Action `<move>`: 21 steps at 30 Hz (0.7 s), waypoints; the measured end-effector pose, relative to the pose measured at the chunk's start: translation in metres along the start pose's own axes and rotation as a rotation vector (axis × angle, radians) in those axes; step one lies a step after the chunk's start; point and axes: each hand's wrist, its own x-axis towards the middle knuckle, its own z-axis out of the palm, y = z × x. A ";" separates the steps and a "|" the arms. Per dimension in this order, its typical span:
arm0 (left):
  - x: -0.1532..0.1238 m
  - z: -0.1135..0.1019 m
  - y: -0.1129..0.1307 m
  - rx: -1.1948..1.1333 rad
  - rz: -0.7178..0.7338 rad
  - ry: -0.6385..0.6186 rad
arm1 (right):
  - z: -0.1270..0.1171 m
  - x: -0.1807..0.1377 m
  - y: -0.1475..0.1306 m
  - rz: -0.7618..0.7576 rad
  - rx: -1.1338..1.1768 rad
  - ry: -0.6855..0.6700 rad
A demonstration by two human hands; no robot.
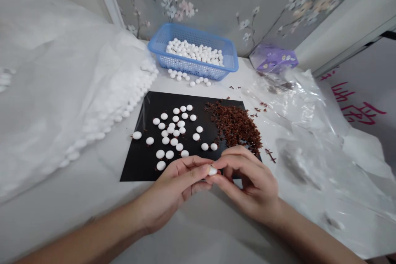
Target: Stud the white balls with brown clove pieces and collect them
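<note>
Between both hands, low over the front edge of a black mat (144, 111), is a small white ball (212, 170). My left hand (182, 177) pinches it between thumb and fingers. From the other side, the fingertips of my right hand (247, 177) press together at the ball; whether a small brown piece is between them is hidden. Several white balls (174, 142) lie scattered on the mat, some with brown bits showing at their edges. A heap of small reddish-brown star-shaped pieces (236, 126) sits on the mat's right side, just beyond my right hand.
Behind the mat stands a blue plastic basket (193, 67) holding many white balls, with several loose ones in front. A large white bag of balls (77, 90) fills the left. Clear plastic bags (297, 111) and a purple package (274, 58) lie at the right.
</note>
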 end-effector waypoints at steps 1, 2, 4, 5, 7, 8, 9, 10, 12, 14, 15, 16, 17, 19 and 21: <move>0.000 0.000 0.000 0.005 0.003 0.002 | 0.000 0.000 0.000 -0.001 -0.002 0.000; 0.000 0.000 0.000 0.012 0.005 0.004 | 0.000 0.000 0.000 -0.005 -0.006 0.002; 0.000 0.001 0.001 0.023 0.002 0.005 | 0.001 0.000 0.000 -0.013 -0.016 0.003; 0.000 0.001 0.001 0.025 0.002 0.003 | 0.001 -0.001 0.000 -0.017 -0.018 0.002; 0.000 0.002 0.001 0.020 0.005 0.000 | 0.001 -0.001 0.001 -0.022 -0.010 -0.006; 0.000 0.002 0.001 0.017 0.007 -0.002 | 0.000 0.000 0.001 -0.021 0.003 -0.021; 0.000 0.002 0.001 0.019 0.004 0.000 | -0.002 0.000 0.002 -0.017 0.026 -0.039; 0.000 0.002 0.001 0.029 0.001 0.005 | -0.004 0.001 0.003 -0.002 0.052 -0.054; -0.001 0.003 0.001 0.083 -0.011 0.030 | -0.012 0.004 0.006 0.059 0.094 -0.040; -0.002 0.002 0.002 0.234 -0.004 0.059 | -0.021 0.008 0.012 0.129 0.065 0.032; -0.003 0.002 0.003 0.364 0.025 0.061 | -0.026 0.011 0.015 0.155 0.008 0.067; -0.004 0.001 0.003 0.533 0.081 0.048 | -0.030 0.013 0.019 0.173 -0.068 0.080; -0.005 -0.001 0.003 0.740 0.172 0.026 | -0.033 0.015 0.023 0.179 -0.152 0.074; -0.006 -0.006 0.002 1.200 0.459 -0.024 | -0.035 0.017 0.031 0.175 -0.292 0.018; -0.007 -0.011 0.000 1.600 0.779 -0.039 | -0.034 0.018 0.036 0.162 -0.381 -0.067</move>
